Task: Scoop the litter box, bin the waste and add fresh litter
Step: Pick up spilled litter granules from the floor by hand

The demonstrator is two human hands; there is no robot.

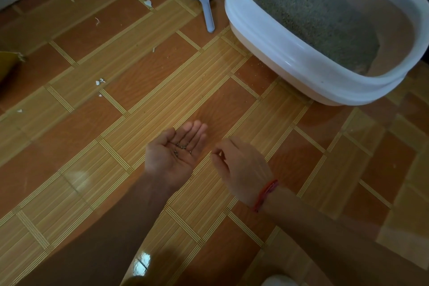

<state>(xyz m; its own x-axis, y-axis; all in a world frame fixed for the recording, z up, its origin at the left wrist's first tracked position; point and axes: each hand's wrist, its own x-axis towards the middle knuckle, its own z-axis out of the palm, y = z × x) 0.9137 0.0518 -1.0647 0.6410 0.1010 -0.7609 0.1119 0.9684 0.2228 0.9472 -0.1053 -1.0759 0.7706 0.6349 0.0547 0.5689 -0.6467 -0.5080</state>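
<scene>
Your left hand (173,154) is cupped open to catch stray litter grains (182,146); right hand (239,167) fingers (217,153) pinched, probably on another grain.

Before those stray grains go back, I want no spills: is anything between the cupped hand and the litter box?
Nothing visible: only bare floor lies between the left hand, palm up with a few grains, and the litter box.

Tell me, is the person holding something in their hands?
A few small dark grey litter granules lie loose in the cupped, upturned palm of the left hand. The right hand, fingertips pinched together, shows nothing between them.
</scene>
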